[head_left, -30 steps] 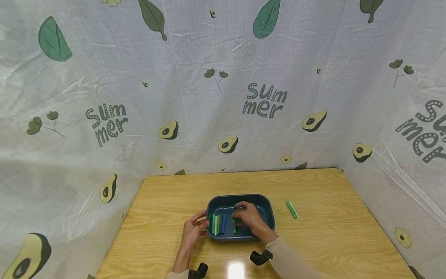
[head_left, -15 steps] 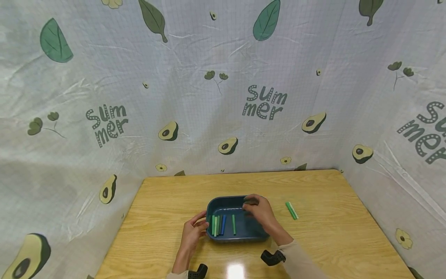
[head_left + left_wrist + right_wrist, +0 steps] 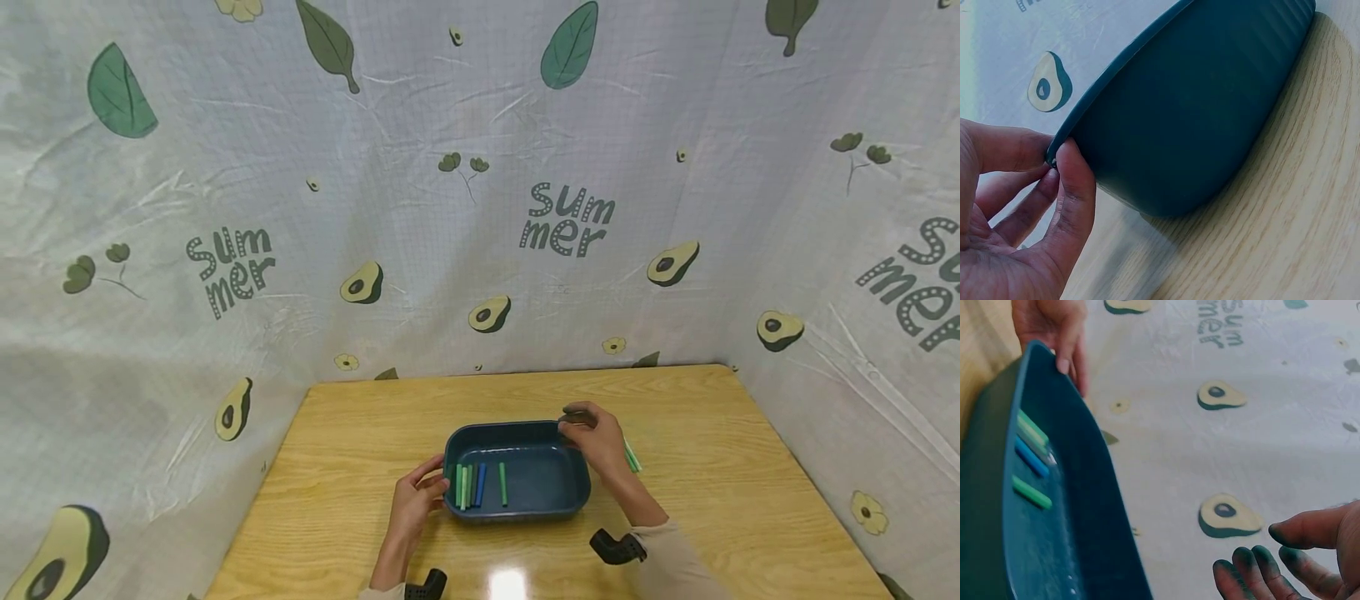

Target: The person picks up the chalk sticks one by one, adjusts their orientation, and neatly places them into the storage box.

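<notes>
My left hand pinches the left rim of a dark blue tray, thumb outside, as the left wrist view shows. Inside the tray, at its left, several green chalk sticks stand side by side with a blue chalk stick next to them. A lone green chalk stick lies a little to their right. My right hand is over the tray's back right corner, holding nothing. Its fingers are loosely bent and their tips are stained dark green.
Green chalk sticks lie on the wooden table right of the tray, partly hidden behind my right hand. A white patterned sheet hangs along the table's back and sides.
My right hand has moved from inside the tray to the right, past the back right corner, leaving the lone green chalk stick lying there. My left hand has kept its grip.
</notes>
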A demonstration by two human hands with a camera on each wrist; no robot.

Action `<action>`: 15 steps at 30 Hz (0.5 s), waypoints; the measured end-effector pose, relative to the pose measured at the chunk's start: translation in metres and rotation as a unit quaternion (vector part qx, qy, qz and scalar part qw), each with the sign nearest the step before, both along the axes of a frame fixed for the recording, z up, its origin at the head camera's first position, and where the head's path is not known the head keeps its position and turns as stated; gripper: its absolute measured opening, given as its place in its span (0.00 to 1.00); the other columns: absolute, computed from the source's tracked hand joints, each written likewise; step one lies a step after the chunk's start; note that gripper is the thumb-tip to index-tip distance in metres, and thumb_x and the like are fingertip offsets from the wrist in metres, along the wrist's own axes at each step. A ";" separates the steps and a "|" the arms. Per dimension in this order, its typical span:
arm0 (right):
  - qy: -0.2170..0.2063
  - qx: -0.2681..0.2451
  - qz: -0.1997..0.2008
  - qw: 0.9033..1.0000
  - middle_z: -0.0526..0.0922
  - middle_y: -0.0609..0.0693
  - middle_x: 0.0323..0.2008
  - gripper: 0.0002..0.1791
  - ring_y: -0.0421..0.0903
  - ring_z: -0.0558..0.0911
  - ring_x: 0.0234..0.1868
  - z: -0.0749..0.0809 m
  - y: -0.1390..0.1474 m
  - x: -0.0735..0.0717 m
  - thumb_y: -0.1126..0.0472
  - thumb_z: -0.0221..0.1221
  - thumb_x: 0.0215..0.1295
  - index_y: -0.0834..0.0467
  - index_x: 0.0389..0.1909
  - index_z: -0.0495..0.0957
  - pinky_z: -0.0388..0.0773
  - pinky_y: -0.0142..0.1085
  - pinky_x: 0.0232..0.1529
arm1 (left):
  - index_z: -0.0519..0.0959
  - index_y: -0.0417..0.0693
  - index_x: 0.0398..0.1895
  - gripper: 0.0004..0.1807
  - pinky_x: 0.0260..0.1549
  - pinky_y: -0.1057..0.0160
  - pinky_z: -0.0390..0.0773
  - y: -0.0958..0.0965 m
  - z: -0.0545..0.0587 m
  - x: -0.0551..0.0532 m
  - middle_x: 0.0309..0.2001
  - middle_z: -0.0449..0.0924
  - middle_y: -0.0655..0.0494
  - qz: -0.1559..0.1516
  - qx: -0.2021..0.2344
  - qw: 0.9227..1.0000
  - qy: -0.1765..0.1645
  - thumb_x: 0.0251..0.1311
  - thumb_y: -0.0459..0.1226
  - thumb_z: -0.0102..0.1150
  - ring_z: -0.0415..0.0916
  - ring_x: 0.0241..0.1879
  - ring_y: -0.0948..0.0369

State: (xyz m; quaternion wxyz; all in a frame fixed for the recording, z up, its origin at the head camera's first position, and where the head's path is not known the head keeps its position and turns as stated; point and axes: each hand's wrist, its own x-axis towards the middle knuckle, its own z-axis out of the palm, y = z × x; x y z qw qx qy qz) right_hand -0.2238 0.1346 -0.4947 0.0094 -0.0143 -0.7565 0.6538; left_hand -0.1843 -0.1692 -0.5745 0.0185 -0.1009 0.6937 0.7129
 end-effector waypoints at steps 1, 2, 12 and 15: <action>0.002 0.002 -0.002 1.000 0.82 0.63 0.49 0.18 0.50 0.85 0.44 0.002 0.003 0.000 0.66 0.61 0.65 0.63 0.55 0.76 0.83 0.44 0.46 | 0.72 0.38 0.65 0.26 0.30 0.64 0.80 0.000 0.001 0.000 0.60 0.73 0.36 0.001 0.001 1.000 0.000 0.62 0.27 0.58 0.78 0.40 0.63; 0.000 0.001 -0.006 1.000 0.82 0.63 0.49 0.18 0.51 0.85 0.45 0.003 0.006 -0.001 0.66 0.61 0.65 0.63 0.55 0.76 0.83 0.44 0.46 | 0.72 0.38 0.65 0.26 0.30 0.64 0.80 0.000 0.001 0.000 0.60 0.73 0.36 0.001 0.000 1.000 0.001 0.63 0.27 0.57 0.78 0.40 0.64; 0.033 0.039 -0.055 0.997 0.83 0.64 0.50 0.19 0.47 0.86 0.44 -0.001 0.036 -0.004 0.64 0.61 0.66 0.61 0.58 0.75 0.83 0.33 0.44 | 0.72 0.38 0.66 0.26 0.31 0.62 0.81 0.000 0.004 0.001 0.60 0.73 0.36 -0.004 -0.002 1.000 0.007 0.63 0.27 0.57 0.79 0.42 0.59; 0.041 0.067 -0.078 0.994 0.84 0.63 0.49 0.19 0.36 0.85 0.39 -0.006 0.045 -0.003 0.62 0.62 0.66 0.60 0.57 0.76 0.83 0.32 0.42 | 0.72 0.37 0.66 0.26 0.31 0.63 0.81 0.000 0.003 0.002 0.60 0.73 0.36 -0.004 -0.001 1.000 0.004 0.62 0.27 0.57 0.79 0.43 0.58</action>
